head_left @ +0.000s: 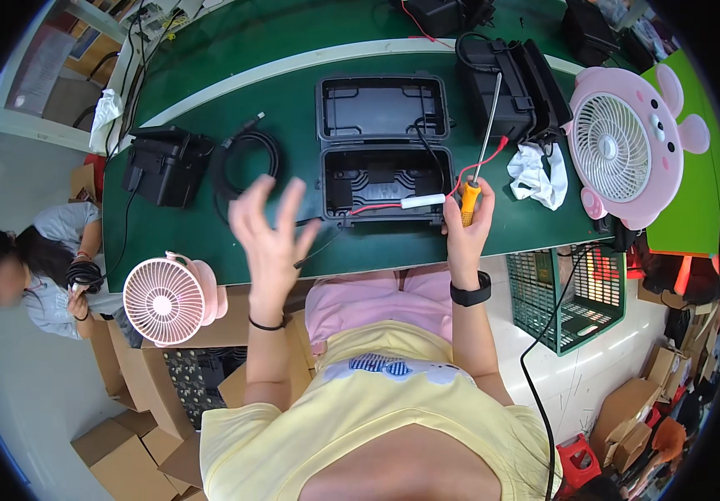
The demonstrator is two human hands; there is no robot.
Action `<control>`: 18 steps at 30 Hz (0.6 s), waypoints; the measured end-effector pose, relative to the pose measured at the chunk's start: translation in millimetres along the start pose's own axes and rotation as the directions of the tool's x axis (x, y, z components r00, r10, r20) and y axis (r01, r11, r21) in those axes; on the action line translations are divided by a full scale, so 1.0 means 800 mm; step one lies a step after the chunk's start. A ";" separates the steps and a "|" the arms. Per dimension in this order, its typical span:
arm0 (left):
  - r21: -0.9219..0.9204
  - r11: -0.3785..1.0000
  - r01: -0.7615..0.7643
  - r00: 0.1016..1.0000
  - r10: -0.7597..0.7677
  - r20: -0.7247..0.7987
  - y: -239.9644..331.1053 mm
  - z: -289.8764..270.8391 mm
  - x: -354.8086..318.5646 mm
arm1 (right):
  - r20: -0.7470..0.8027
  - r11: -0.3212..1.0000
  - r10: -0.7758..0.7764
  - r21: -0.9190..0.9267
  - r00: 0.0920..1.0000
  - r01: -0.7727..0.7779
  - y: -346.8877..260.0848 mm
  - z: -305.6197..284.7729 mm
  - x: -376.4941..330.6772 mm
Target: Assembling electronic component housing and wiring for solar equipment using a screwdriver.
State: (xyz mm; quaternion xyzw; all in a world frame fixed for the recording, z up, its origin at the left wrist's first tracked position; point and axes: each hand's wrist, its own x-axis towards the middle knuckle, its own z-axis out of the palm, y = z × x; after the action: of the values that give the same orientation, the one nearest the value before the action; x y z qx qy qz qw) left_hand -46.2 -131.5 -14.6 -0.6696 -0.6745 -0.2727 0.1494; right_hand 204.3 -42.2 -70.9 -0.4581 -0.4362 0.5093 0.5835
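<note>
My right hand [469,236] is closed around the orange handle of a screwdriver [467,205]. Its long metal shaft points up and away, over the table. To the left, my left hand [266,244] is raised with its fingers spread and nothing in it, near a coiled black cable [275,159]. Between and beyond the hands lies a black plastic case [345,150], its lid [383,107] tipped back. Across its near edge runs a red wire [374,206] with a white sleeve [423,201], ending close to my right hand. A thin black wire shows inside the case.
A closed black case [168,171] stands at the left of the green table [285,96]; more black cases [502,88] stand far right. Beside them lie a white cloth [538,175] and a pink fan [619,150]. A smaller pink fan [164,301] is near left, by a seated person [51,267].
</note>
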 end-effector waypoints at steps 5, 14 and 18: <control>-0.173 0.928 -0.328 0.942 0.309 -0.128 0.032 0.021 -0.035 | 0.001 1.000 -0.009 -0.009 1.000 0.009 0.002 0.001 0.001; -0.313 0.914 -0.258 0.965 0.261 -0.034 0.057 0.047 0.018 | -0.002 1.000 -0.004 -0.025 1.000 0.004 -0.003 0.003 0.000; -0.238 0.929 -0.285 0.959 0.277 -0.066 0.032 0.052 0.022 | 0.019 0.997 0.006 -0.071 1.000 -0.005 -0.002 -0.002 0.000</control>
State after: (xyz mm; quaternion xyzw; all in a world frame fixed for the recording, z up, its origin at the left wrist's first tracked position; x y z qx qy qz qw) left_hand -15.2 -95.0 -33.8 -0.7681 -0.5304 -0.3403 0.1135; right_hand 205.9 -42.3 -69.2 -0.4747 -0.4583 0.4994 0.5614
